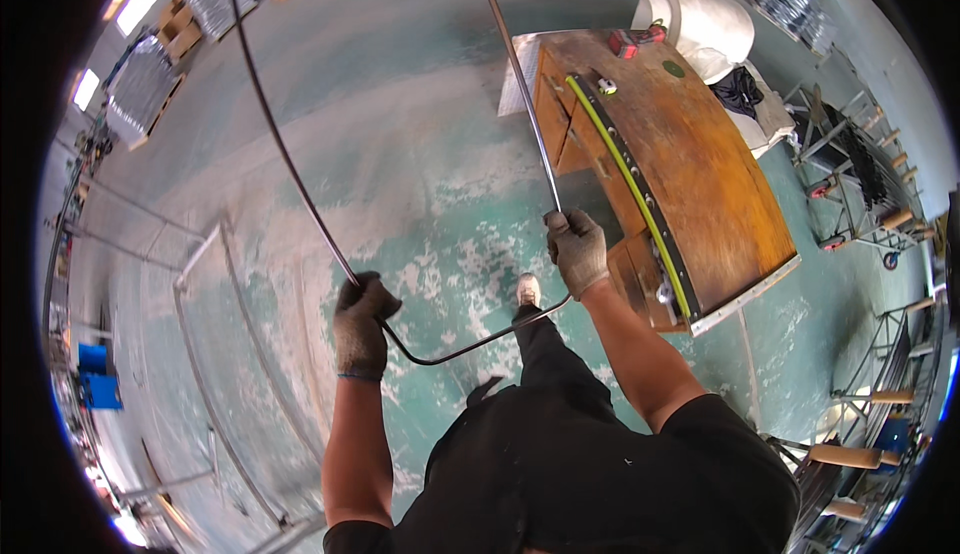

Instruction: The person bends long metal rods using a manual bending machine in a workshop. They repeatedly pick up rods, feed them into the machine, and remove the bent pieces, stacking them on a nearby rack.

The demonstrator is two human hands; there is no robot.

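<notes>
In both gloved hands I hold a long metal tube bent into a U [453, 358], its curved end close to my body. Its two straight legs reach away past the far edge of the view, so their far ends are hidden. My left hand [362, 326] is closed around the left leg near the bend. On the other leg, my right hand [578, 252] grips at about the same height, beside the near left side of a wooden desk [700, 184]. Both gloves are greyish and look worn.
On the desk lie a yellow-green strip [625, 169] with a black edge, a red tool [637, 41] and a small tape measure [607, 86]. A metal tube frame [190, 374] stands left. Racks [860, 174] with wheels are at right, wrapped pallets [143, 89] far left.
</notes>
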